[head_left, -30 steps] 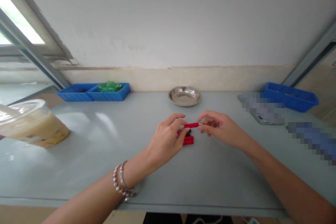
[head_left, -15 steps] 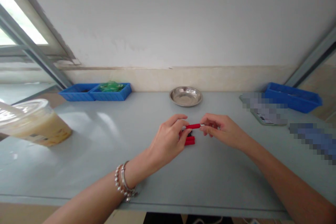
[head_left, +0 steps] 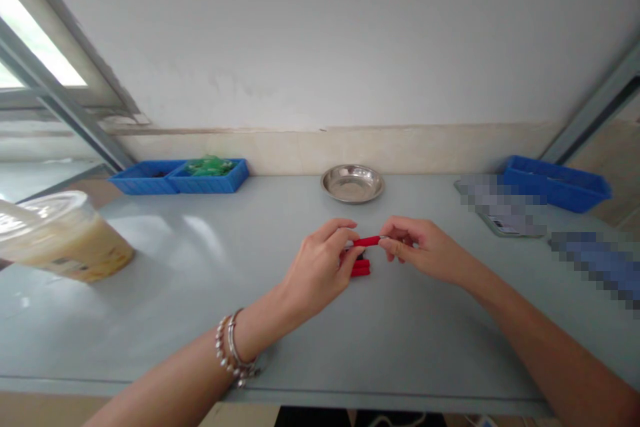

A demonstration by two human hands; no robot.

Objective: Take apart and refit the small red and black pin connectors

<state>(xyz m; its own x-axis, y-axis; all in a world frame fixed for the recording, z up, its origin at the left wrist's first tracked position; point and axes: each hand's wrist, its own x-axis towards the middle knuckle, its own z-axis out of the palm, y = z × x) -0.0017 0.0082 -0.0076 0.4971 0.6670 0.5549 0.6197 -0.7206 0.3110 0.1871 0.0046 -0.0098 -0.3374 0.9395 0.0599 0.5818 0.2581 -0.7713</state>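
Hands (head_left: 320, 267) pinch a red cylinder (head_left: 367, 241); blue bin (head_left: 213, 185) holds green plastic (head_left: 210, 165).

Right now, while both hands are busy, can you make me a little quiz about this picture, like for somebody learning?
1. The left hand and right hand hold a slim piece. What colour is its middle?
A. Blue
B. Red
C. Yellow

2. True or false: bracelets are worn on the left arm.

3. What round, shiny thing sits beyond the hands, near the wall?

Key: 1. B; 2. True; 3. A metal dish.
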